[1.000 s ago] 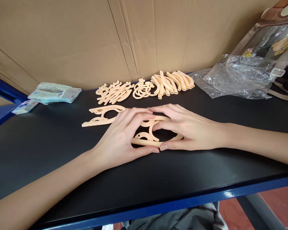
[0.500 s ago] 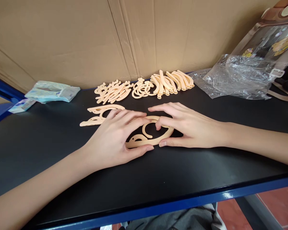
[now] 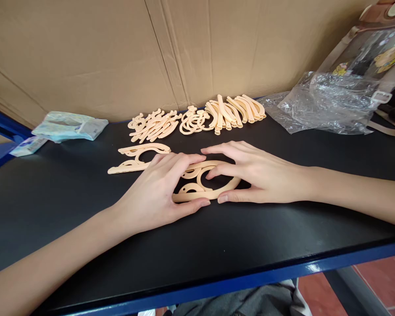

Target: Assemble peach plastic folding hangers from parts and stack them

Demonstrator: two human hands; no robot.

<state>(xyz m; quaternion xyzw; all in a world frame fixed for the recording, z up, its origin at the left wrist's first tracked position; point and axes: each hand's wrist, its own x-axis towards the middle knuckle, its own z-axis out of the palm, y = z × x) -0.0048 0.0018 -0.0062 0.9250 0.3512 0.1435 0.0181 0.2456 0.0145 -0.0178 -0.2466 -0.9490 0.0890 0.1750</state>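
A beige plastic folding hanger (image 3: pixel 222 192) lies folded flat on the black tabletop, its arms forming a loop around a curved hook. My left hand (image 3: pixel 158 188) is closed over its left part, thumb along the near edge and fingers across the far arm, hiding that end. My right hand (image 3: pixel 256 173) grips the right end between thumb and fingers, with one bent finger reaching over the hook. Just behind my left hand lies another folded hanger (image 3: pixel 128 168), partly covered by the fingers.
Along the back lie piles of loose hanger hooks (image 3: pixel 192 120), small slim parts (image 3: pixel 156 125) and curved arms (image 3: pixel 238 112). A tissue pack (image 3: pixel 70 126) lies at the left. Crumpled clear plastic (image 3: pixel 329 105) and a transparent bag (image 3: pixel 358 52) are at the right, before a cardboard wall (image 3: pixel 102 57).
The fingers of my left hand have drawn back, so more of the hanger's inner parts shows. My right hand's bent finger has shifted slightly left over the hook.
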